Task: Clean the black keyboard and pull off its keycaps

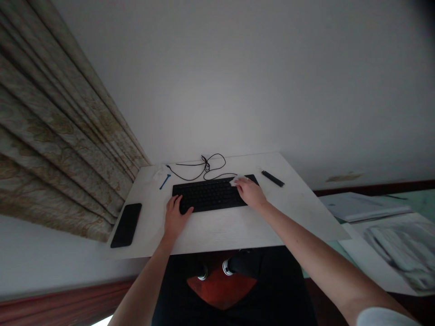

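A black computer keyboard (209, 194) lies on a white desk (224, 231), and a thin black cable (205, 168) loops in a knotted tangle behind it. My left hand (176, 215) rests on the keyboard's left end, its fingers spread over the keys. My right hand (249, 191) presses a small white cloth or wipe (235, 181) against the keyboard's far right corner. Part of the keyboard's right end is hidden under that hand.
A black smartphone (126, 225) lies at the desk's left edge. A blue plastic stick (165, 181) and a white paper scrap (158, 174) sit beyond it, a black oblong case (273, 179) at far right. A patterned curtain (57, 131) hangs left; papers (390, 240) lie right.
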`<state>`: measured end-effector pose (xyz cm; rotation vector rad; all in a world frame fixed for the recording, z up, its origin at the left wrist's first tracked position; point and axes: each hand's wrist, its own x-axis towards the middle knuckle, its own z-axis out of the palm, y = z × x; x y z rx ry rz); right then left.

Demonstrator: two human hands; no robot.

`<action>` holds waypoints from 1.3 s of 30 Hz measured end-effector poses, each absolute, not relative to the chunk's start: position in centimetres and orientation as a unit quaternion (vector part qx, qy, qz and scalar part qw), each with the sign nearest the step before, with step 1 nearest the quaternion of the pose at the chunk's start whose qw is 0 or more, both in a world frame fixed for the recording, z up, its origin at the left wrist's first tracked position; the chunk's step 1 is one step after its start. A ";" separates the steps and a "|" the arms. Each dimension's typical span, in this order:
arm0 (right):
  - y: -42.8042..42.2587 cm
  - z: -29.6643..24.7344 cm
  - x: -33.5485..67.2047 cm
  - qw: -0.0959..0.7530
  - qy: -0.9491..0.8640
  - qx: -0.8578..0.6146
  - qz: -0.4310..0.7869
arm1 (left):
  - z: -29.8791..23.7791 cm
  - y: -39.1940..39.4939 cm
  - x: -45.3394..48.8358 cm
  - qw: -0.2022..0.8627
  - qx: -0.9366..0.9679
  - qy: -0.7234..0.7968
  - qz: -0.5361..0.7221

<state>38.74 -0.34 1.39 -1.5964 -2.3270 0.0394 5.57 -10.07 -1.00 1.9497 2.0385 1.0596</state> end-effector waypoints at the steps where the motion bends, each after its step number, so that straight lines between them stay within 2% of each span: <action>1: -1.3 1.1 38.8 0.153 -0.819 -0.553 0.022 | -1.0 -10.1 5.6 0.067 0.646 0.675 0.351; 7: -6.3 0.1 39.6 0.105 -0.853 -0.509 0.053 | -1.1 -10.0 5.7 0.071 0.641 0.673 0.362; 12: -4.3 0.9 39.5 0.083 -0.803 -0.589 0.048 | -1.0 -9.9 5.6 0.073 0.643 0.676 0.352; 16: -2.6 1.4 38.4 0.089 -0.772 -0.626 0.058 | -1.0 -9.9 5.6 0.067 0.648 0.672 0.352; 24: -6.5 0.9 38.4 0.097 -0.831 -0.545 0.059 | -1.2 -10.0 5.5 0.064 0.647 0.670 0.357; 30: -5.4 0.1 41.3 0.105 -0.762 -0.638 0.035 | -1.2 -9.9 5.4 0.077 0.641 0.674 0.359; 34: -2.9 0.4 39.9 0.119 -0.721 -0.680 0.057 | -1.0 -10.0 5.5 0.082 0.638 0.675 0.362; 39: -3.1 1.2 36.0 0.110 -0.782 -0.609 0.077 | -0.9 -10.1 5.5 0.076 0.643 0.674 0.356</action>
